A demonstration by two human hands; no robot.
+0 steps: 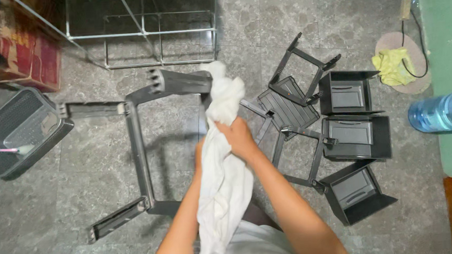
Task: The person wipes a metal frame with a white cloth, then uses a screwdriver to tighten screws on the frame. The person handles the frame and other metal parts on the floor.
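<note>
Head view: looking straight down at a grey stone floor (pixel 33 227) strewn with dark plastic rack parts.
Landmark: grey frame (pixel 138 148), a U-shaped piece lying flat on the floor.
Cloth: white cloth (pixel 223 174) is bunched over the frame's far right corner and trails back toward the person's body.
Cloth axis: long axis runs near-to-far; the wadded end points away from the person at the frame's top bar, the loose tail hangs near the lap.
Right hand: right hand (pixel 239 136) has its fingers curled tight around the cloth's middle, just right of the frame.
Left hand: left hand (pixel 200 153) is mostly hidden behind the cloth; it touches the fabric, but I cannot tell whether its fingers are closed.
Frame axis: the long side bar runs near-to-far, the open side of the U faces right, and a short foot bar splays off at the near left.
Doing it well (judgement): keep the wad tight, press it along the bar rather than across, work into the corner joint, and keep the tail off the floor.
Right of frame: slatted shelf pieces (pixel 287 110), then three open grey bins (pixel 354 135).
Left of frame: mesh basket (pixel 12 132).
Beyond the bins: yellow rag (pixel 394 65) and blue water bottle (pixel 442 111).
</note>
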